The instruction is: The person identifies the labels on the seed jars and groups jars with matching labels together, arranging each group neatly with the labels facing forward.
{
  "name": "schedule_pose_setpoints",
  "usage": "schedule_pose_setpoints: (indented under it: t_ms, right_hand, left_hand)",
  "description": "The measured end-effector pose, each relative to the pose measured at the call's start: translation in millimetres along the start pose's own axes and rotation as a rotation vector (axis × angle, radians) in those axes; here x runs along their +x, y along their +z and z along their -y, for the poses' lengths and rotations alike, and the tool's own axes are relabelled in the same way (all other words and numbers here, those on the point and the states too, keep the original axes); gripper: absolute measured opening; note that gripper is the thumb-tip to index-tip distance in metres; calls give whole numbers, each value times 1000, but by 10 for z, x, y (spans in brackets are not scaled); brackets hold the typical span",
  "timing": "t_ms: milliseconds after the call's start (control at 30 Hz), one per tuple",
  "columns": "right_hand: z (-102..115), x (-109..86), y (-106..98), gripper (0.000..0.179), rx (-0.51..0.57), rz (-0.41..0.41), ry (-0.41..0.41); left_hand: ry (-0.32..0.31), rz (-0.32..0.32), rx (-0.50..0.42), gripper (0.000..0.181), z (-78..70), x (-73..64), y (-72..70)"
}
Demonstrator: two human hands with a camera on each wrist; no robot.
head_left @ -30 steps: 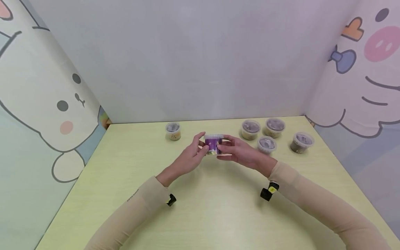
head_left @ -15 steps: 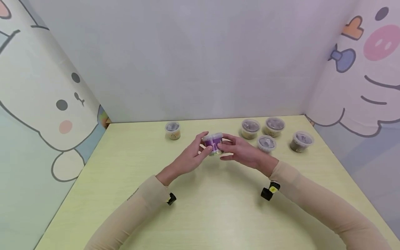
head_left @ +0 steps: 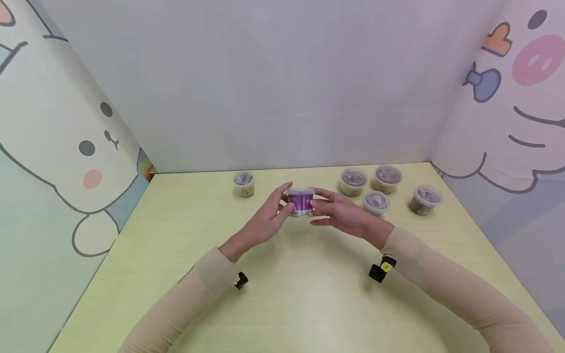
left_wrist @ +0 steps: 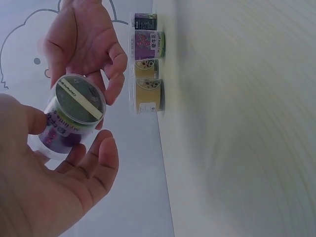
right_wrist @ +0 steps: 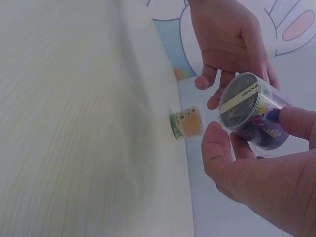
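Note:
A small clear plastic tub (head_left: 301, 202) with a purple label and a whitish lid is held above the table between both hands. My left hand (head_left: 265, 220) grips its left side, thumb in front and fingers behind. From the right, my right hand (head_left: 342, 213) holds the same tub with its thumb and fingers, the lower fingers spread below. Printed on the tub's dark base (left_wrist: 79, 98), in the left wrist view, is a pale strip with lettering. The right wrist view shows my right thumb (right_wrist: 296, 123) against the label.
On the pale yellow table (head_left: 291, 294), a tub with an orange-tan label (head_left: 244, 184) stands at the back left. Several more lidded tubs stand at the back right, among them a near one (head_left: 376, 203) beside my right wrist and a dark one (head_left: 425, 199). A white wall covering (head_left: 282, 88) hangs behind.
The tub was tilted half a second ago and now stands upright between the hands. Its label has turned, showing more plain purple. Both hands have shifted only slightly.

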State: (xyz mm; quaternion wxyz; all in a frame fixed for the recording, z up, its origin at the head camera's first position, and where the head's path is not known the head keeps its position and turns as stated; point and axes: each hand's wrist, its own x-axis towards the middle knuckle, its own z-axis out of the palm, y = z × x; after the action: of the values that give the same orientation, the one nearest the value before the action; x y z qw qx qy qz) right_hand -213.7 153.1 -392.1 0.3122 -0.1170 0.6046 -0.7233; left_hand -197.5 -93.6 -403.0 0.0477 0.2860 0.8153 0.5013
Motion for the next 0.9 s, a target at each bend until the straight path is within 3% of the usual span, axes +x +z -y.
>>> schedule_pose_setpoints:
  t_ms: [467, 900]
  right_hand:
    - [2, 14, 19, 62, -77, 22, -26]
    - [9, 12, 11, 74, -79, -4, -7]
  left_hand:
    - [-49, 30, -21, 65, -2, 6, 48]
    - [-39, 13, 21, 60, 32, -21, 33]
